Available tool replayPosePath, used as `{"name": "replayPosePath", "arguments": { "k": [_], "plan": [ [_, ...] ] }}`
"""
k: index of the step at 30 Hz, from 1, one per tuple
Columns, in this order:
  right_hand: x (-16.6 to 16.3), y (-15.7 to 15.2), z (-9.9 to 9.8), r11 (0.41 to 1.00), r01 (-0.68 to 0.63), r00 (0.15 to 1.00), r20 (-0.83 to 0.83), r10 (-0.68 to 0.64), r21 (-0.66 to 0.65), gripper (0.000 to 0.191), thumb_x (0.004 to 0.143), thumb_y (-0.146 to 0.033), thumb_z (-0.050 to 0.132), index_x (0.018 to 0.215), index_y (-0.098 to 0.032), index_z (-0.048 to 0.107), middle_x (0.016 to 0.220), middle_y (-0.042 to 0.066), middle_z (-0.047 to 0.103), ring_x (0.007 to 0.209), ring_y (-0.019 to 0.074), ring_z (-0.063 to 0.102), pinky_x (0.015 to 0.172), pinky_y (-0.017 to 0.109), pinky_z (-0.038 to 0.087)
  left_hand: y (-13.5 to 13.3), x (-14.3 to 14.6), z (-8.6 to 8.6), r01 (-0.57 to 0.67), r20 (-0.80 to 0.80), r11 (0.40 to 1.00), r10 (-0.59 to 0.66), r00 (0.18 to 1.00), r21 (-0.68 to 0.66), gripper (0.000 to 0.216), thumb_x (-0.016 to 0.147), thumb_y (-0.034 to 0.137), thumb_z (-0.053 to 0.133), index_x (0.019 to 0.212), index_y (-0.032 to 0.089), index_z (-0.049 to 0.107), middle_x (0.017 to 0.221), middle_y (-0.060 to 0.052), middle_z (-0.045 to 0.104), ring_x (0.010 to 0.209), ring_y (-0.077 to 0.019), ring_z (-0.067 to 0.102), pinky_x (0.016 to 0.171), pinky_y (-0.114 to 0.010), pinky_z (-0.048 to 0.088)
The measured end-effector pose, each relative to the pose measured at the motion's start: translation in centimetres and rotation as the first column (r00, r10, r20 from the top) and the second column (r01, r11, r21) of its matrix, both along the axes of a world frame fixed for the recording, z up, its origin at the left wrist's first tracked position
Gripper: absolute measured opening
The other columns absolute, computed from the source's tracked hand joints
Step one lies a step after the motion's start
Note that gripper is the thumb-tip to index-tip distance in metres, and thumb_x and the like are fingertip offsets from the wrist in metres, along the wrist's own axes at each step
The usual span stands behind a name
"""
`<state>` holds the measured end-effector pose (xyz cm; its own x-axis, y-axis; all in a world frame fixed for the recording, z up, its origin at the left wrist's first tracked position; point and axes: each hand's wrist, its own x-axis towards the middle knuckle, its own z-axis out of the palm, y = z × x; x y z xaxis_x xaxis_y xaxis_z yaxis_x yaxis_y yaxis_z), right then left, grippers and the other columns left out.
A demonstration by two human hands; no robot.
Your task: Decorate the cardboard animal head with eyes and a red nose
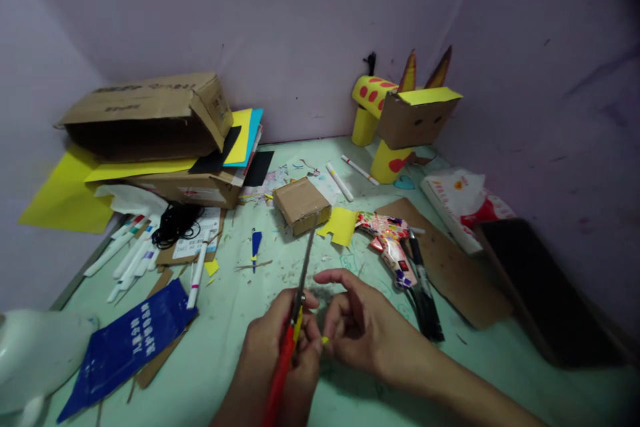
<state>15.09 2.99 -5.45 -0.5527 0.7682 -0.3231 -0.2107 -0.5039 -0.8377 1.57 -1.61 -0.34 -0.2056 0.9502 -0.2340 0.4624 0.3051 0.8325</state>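
My left hand (260,353) is closed around a pair of scissors (283,363) with red handles, their blades pointing away from me. Close beside it, my right hand (373,330) pinches a tiny yellow paper scrap (325,340) between thumb and finger; the left fingertips are right at the scrap too, and whether they touch it I cannot tell. Beyond the blade tips sits a small flat cardboard box (303,199). A cut piece of yellow paper (343,225) lies by the box, beside a flower-patterned glue gun (395,247).
A cardboard giraffe-like figure (417,123) stands at the back right. Stacked boxes (145,113) and coloured paper are back left, with markers (133,260), black cord (177,223) and a blue packet (135,347) nearer. Right are a cardboard sheet (455,273) and a dark phone-like slab (545,293).
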Motion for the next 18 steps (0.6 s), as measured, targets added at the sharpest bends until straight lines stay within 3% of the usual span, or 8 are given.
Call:
{"name": "replayPosePath", "arguments": {
  "k": [3,7,12,16,18],
  "plan": [
    [0.0,0.2,0.7,0.998,0.037,0.998,-0.044,-0.040,-0.057,0.059,0.056,-0.007,0.071,0.108,-0.024,0.049,0.060,-0.010,0.063,0.053,0.0101,0.058,0.055,0.021,0.043,0.0,0.3,0.1,-0.061,-0.029,0.998,0.062,0.998,0.013,0.023,0.067,0.014,0.052,0.087,0.025,0.052,0.057,0.011,0.061,0.050,-0.0091,0.058,0.050,-0.016,0.045],
    [0.3,0.4,1.9,0.997,0.003,0.998,0.070,-0.008,0.075,0.061,0.056,-0.005,0.071,0.109,-0.022,0.048,0.065,-0.009,0.064,0.058,0.0098,0.057,0.060,0.022,0.043,0.1,0.6,0.4,-0.096,-0.005,0.995,0.096,0.995,0.017,0.019,0.069,0.018,0.051,0.086,0.026,0.053,0.058,0.011,0.061,0.051,-0.0095,0.058,0.052,-0.017,0.046],
    [0.1,0.1,1.9,0.996,0.020,0.997,0.069,-0.026,0.091,0.059,0.058,-0.007,0.070,0.111,-0.022,0.046,0.066,-0.008,0.062,0.057,0.0097,0.056,0.058,0.022,0.040,0.1,0.8,0.5,-0.147,0.031,0.989,0.147,0.989,0.011,0.017,0.071,0.018,0.052,0.086,0.025,0.052,0.059,0.011,0.061,0.052,-0.0090,0.059,0.052,-0.017,0.046],
    [0.1,0.3,1.8,0.993,0.049,0.997,0.061,-0.056,0.105,0.054,0.061,-0.008,0.071,0.108,-0.021,0.047,0.064,-0.008,0.063,0.055,0.0087,0.055,0.057,0.021,0.039,-0.1,0.6,0.3,-0.104,0.044,0.992,0.101,0.994,0.075,0.014,0.074,0.022,0.054,0.087,0.025,0.051,0.062,0.010,0.061,0.054,-0.0096,0.060,0.053,-0.017,0.047],
    [0.5,0.8,2.1,0.989,0.107,0.992,0.052,-0.113,0.097,0.053,0.060,-0.009,0.073,0.105,-0.020,0.047,0.064,-0.008,0.064,0.054,0.0084,0.055,0.056,0.021,0.040,-0.2,0.1,-0.1,-0.051,-0.041,0.989,0.058,0.997,0.139,0.013,0.080,0.028,0.054,0.093,0.025,0.052,0.064,0.009,0.062,0.050,-0.0099,0.057,0.051,-0.017,0.047]
  ]
}}
